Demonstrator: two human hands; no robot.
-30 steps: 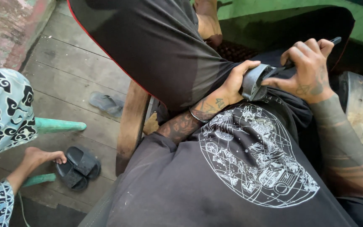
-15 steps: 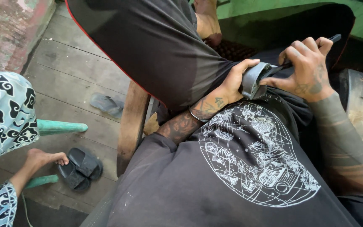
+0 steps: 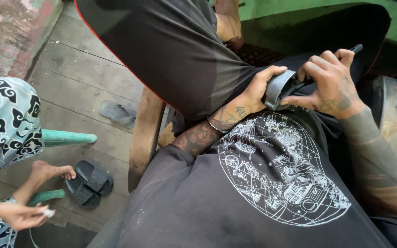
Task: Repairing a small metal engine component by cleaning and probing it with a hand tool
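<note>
A curved black rubber strip (image 3: 279,87) bends like a loop inside the left grip. A thin black tool (image 3: 355,47) pokes out above the right grip.

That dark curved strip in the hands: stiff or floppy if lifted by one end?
Probably flexible: the dark strip bends in a curve under the left hand. Likely springy, not limp, since it keeps an even arc. Looks light; the right hand works a thin tool against it.

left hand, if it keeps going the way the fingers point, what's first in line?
The left hand points toward upper right, fingers already wrapped on the curved dark rubber piece. Straight on it would likely meet the right hand gripping the dark tool, though depth is unclear.
</note>
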